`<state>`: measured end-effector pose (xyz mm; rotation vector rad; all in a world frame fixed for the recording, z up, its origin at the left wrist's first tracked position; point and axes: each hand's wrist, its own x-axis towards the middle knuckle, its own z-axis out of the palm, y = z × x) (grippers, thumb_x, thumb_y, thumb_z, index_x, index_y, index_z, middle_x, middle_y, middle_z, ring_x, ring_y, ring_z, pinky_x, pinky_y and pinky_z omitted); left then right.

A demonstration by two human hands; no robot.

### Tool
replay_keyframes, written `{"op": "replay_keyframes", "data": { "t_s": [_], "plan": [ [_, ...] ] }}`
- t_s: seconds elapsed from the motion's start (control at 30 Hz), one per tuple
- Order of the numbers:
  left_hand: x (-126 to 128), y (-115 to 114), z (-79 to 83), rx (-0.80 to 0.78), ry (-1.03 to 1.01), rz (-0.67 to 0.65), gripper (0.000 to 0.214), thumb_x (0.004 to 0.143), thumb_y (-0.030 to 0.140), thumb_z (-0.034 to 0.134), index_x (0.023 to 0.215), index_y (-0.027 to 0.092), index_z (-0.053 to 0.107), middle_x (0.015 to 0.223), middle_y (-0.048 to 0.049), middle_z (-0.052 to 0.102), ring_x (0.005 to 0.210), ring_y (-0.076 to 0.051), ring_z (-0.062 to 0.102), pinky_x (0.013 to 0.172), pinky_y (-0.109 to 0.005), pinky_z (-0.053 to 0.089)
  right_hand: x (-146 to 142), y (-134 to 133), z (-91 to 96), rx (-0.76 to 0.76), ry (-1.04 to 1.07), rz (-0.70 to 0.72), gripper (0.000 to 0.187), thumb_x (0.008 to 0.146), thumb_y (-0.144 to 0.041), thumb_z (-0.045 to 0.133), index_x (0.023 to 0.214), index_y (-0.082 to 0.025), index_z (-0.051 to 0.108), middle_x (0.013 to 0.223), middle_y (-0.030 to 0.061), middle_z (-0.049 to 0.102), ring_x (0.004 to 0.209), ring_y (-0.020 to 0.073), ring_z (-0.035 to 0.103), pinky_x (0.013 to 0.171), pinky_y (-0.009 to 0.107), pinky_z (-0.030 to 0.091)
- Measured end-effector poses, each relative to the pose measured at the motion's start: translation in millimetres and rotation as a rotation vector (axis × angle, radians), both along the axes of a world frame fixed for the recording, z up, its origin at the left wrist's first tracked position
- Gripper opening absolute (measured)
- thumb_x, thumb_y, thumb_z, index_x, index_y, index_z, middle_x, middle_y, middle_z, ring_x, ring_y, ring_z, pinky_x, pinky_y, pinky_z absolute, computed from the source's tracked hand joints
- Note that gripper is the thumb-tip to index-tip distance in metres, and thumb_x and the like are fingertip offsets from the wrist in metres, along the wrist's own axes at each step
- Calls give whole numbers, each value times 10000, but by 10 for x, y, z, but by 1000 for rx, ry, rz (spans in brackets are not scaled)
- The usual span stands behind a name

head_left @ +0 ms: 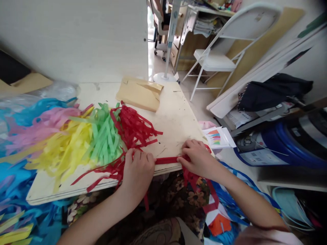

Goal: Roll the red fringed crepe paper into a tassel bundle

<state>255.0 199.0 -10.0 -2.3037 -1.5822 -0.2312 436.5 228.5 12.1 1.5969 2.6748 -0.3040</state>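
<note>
Both my hands pinch one red strip [167,160] on the board [176,119]. Left hand [138,168] grips one end, right hand [198,158] the other.

The strip [167,160] between the hands is red, like the red pile [134,127] behind it. Next to that lie green strips [104,136], then yellow strips [68,146], pink strips [38,127] and blue strips [33,110]. The counter [176,119] is pale wood; the envelope [139,93] is tan. The chair [217,58] is white. The lap cloth [178,195] is dark with a flower pattern.
</note>
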Motion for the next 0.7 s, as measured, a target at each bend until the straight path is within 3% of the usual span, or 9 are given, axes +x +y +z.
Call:
{"op": "replay_keyframes", "data": {
  "t_s": [0.47, 0.7],
  "plan": [
    [22, 18, 39, -19, 23, -26, 204, 668, 40, 377, 568, 108, 541, 511, -85, 516, 574, -212, 480, 706, -389, 363, -72, 7, 21, 10, -149, 12, 243, 749, -293, 464, 604, -144, 589, 777, 77, 539, 773, 178, 478, 682, 314, 330],
    [47, 28, 73, -39, 39, -22, 172, 667, 52, 416, 579, 113, 551, 527, -76, 525, 593, -212, 486, 732, -398, 361, -124, 74, 88, 25, -270, 38, 269, 742, -322, 454, 634, -134, 614, 782, 108, 571, 752, 213, 501, 644, 342, 339]
  ]
}}
